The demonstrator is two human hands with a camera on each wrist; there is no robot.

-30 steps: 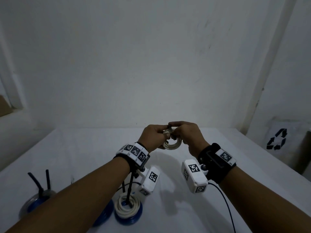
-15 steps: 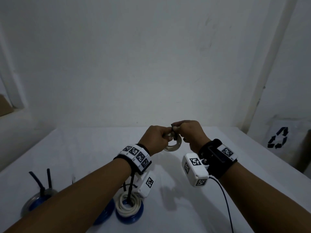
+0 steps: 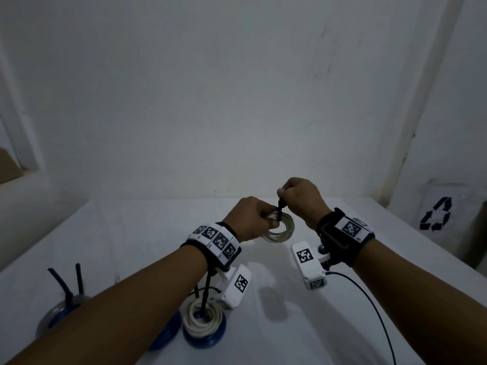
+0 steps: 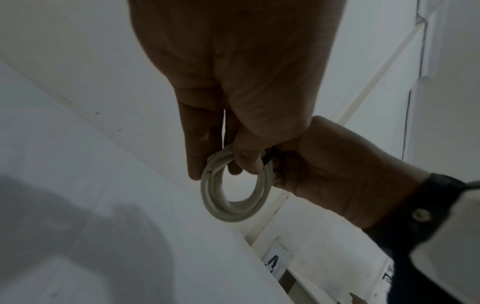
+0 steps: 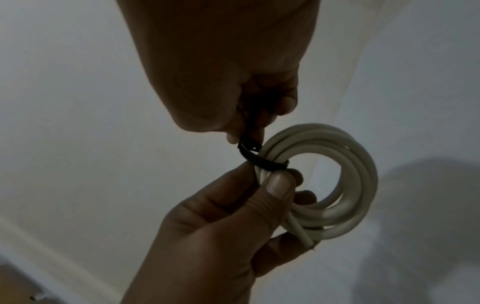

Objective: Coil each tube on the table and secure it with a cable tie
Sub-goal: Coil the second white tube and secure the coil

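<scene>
While your left hand (image 3: 253,219) grips the coiled white tube (image 3: 279,231) above the desk (image 3: 131,233), your right hand (image 3: 300,200) pinches the black cable tie (image 3: 280,206) that wraps around the coil. From the right wrist view your left thumb (image 5: 279,185) presses the loops of the tube (image 5: 330,185) together just below the tie (image 5: 259,162), and the other left fingers curl through and behind the ring. The tie forms a band round the bundled loops, and its free end runs up between your right thumb and fingertips (image 5: 285,102), which are closed tight on it. The cut end of the tube pokes out at the bottom of the coil, near your left palm. From the left wrist view the coil (image 4: 233,195) hangs below your left fingers (image 4: 197,148), held in the air and well clear of the desk surface (image 4: 130,226).

Closer to you on the desk, another white tube coil (image 3: 203,318) sits on a blue coil (image 3: 205,338), with a black tie tail (image 3: 205,291) standing up from its middle. Farther left, a grey and blue coil (image 3: 52,314) lies partly hidden by your left forearm, with two black tie tails (image 3: 71,283) sticking upward. A dark cable (image 3: 369,299) trails from your right wrist camera across the desk.
</scene>
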